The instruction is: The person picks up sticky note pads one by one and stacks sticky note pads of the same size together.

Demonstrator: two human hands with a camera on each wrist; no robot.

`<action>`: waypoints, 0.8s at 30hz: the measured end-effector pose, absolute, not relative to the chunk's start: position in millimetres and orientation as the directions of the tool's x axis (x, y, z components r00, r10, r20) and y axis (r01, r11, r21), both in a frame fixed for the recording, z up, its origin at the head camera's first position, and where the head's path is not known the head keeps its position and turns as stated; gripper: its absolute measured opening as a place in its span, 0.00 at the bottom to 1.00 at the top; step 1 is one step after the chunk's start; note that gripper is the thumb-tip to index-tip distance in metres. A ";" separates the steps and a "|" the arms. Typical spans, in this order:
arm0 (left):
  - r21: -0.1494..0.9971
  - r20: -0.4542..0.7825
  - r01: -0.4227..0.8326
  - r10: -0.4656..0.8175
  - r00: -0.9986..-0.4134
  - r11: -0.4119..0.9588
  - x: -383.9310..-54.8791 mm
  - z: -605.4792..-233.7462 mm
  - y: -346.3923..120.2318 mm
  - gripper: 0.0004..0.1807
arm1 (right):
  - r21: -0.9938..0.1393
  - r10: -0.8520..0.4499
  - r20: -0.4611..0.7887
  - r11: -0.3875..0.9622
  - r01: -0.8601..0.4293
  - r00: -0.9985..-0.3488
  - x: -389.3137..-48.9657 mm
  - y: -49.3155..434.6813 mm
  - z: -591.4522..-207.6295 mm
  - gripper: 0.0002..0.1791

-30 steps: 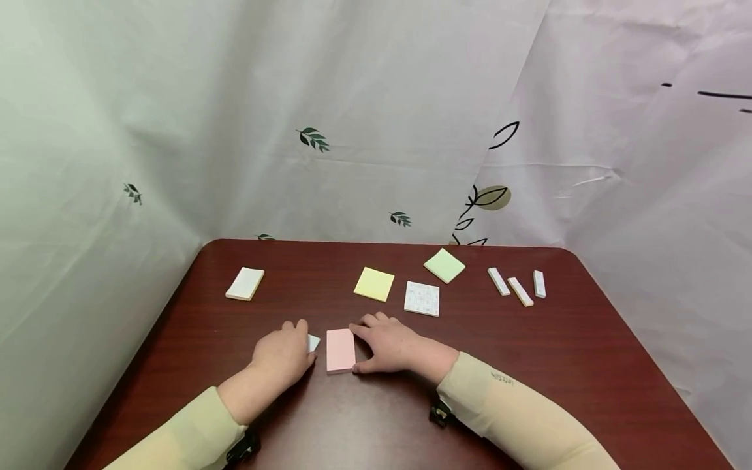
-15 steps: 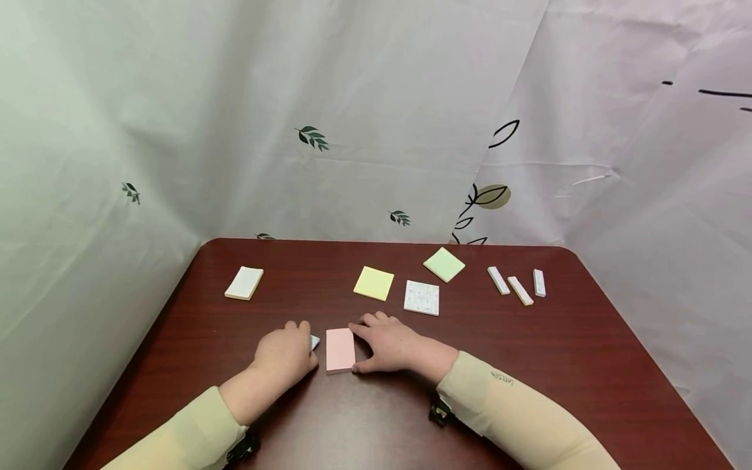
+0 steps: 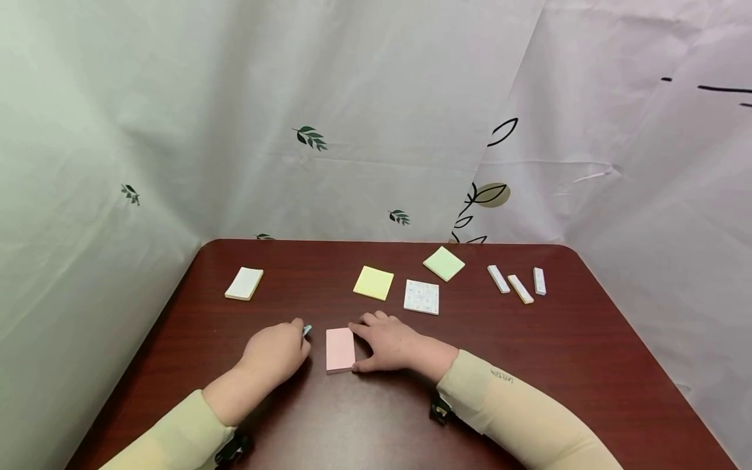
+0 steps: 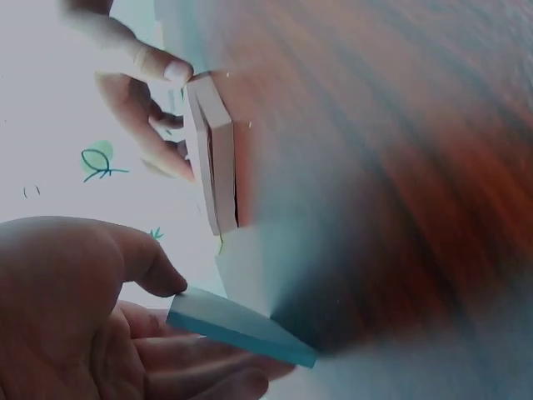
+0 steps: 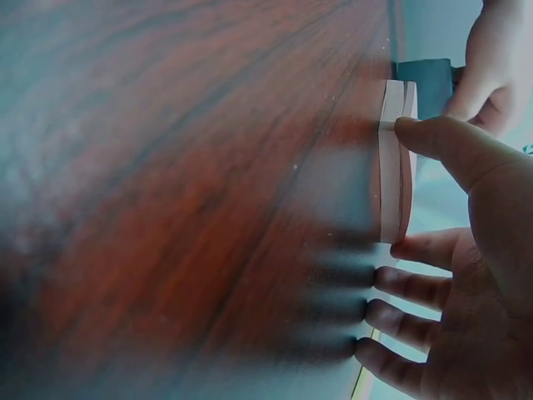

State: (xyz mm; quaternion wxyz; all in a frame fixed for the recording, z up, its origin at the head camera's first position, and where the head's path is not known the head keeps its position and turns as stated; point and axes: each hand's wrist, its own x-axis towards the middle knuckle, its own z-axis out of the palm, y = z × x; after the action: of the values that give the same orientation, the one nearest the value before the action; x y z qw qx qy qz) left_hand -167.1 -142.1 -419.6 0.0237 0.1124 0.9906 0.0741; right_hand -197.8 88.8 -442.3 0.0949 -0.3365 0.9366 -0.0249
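My left hand (image 3: 273,352) pinches a light blue sticky note pad (image 4: 237,323) between thumb and fingers. In the head view only a small corner of that pad shows past the fingertips; in the left wrist view it is tilted on edge. Just right of it lies a pink sticky note pad (image 3: 341,350), which in the right wrist view shows two layers with a thin gap. My right hand (image 3: 388,343) grips this pink pad at its two right corners, thumb near and index finger far. The other right fingertips rest on the table.
Behind the hands lie a yellow pad (image 3: 373,283), a white patterned pad (image 3: 422,297) and a green pad (image 3: 444,264). A white pad (image 3: 244,284) is at far left. Three narrow white strips (image 3: 520,289) lie at far right. A pale curtain (image 3: 352,117) hangs behind the table.
My left hand has drawn slightly left, away from the pink pad, turning the blue pad up so less of it shows. The right hand and pink pad have stayed put.
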 end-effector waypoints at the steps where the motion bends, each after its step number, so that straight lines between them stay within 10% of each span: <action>1: 0.160 -0.029 0.214 0.221 -0.975 0.964 -168.4 -419.5 -144.0 0.06 | -0.111 -0.636 -0.161 0.772 -0.626 -0.755 -197.7 88.8 -442.4 0.44; 24: 0.362 -0.142 0.115 0.177 -0.974 0.925 -188.0 -414.7 -171.7 0.20 | -0.102 -0.634 -0.171 0.773 -0.627 -0.754 -196.9 88.4 -440.8 0.44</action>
State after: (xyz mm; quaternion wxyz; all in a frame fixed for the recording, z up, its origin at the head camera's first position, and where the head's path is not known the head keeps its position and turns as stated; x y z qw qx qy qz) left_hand -188.0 -171.7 -414.7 0.0865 0.0748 0.9772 0.1789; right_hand -196.9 88.4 -440.8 0.0980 -0.3367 0.9363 -0.0192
